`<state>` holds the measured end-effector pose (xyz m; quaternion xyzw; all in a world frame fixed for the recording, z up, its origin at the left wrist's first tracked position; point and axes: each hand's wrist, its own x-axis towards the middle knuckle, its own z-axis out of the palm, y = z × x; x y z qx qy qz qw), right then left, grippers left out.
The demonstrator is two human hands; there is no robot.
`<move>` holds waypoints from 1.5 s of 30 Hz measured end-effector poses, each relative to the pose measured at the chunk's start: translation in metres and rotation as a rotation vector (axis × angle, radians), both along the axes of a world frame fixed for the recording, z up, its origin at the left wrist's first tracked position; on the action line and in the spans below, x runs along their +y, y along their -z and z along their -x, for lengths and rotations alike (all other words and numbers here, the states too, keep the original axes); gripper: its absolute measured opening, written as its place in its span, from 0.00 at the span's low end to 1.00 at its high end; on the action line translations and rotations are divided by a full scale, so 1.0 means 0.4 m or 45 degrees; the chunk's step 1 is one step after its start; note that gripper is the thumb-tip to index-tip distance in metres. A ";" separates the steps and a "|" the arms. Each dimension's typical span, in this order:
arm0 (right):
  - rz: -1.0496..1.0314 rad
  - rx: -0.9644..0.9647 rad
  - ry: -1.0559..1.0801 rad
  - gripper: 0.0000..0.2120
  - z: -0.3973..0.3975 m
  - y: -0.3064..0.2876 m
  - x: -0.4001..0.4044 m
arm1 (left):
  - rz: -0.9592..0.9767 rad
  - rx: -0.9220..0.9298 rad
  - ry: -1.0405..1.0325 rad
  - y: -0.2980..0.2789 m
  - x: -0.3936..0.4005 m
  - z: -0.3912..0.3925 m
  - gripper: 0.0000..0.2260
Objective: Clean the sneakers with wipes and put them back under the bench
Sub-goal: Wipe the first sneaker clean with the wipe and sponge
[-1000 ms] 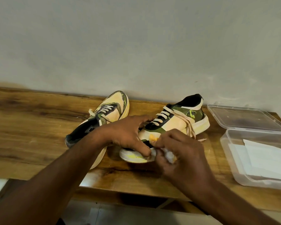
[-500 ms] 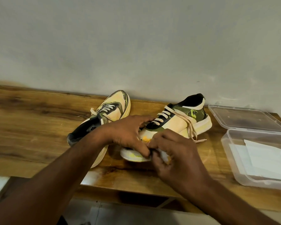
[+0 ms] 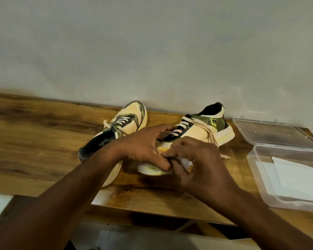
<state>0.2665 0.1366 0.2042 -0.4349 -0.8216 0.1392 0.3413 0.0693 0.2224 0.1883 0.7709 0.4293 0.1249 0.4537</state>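
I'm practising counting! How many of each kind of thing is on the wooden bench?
Sneakers: 2, left one, right one
Plastic box: 1
Box lid: 1
Wipe being held: 1
Total: 5

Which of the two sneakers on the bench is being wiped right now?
The right-hand sneaker, heel toward the wall: the left hand grips its toe while the right hand holds a wipe against it. The other sneaker lies untouched.
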 end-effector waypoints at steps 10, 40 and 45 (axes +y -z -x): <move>-0.021 -0.078 0.187 0.16 -0.033 -0.010 0.029 | -0.100 0.006 -0.092 0.002 -0.023 0.005 0.53; -0.126 -0.034 0.488 0.12 -0.114 0.012 0.077 | -0.137 -0.083 -0.168 0.017 -0.030 0.030 0.44; -0.036 -0.122 0.346 0.14 -0.071 0.016 0.050 | -0.117 -0.086 -0.152 0.015 -0.028 0.035 0.45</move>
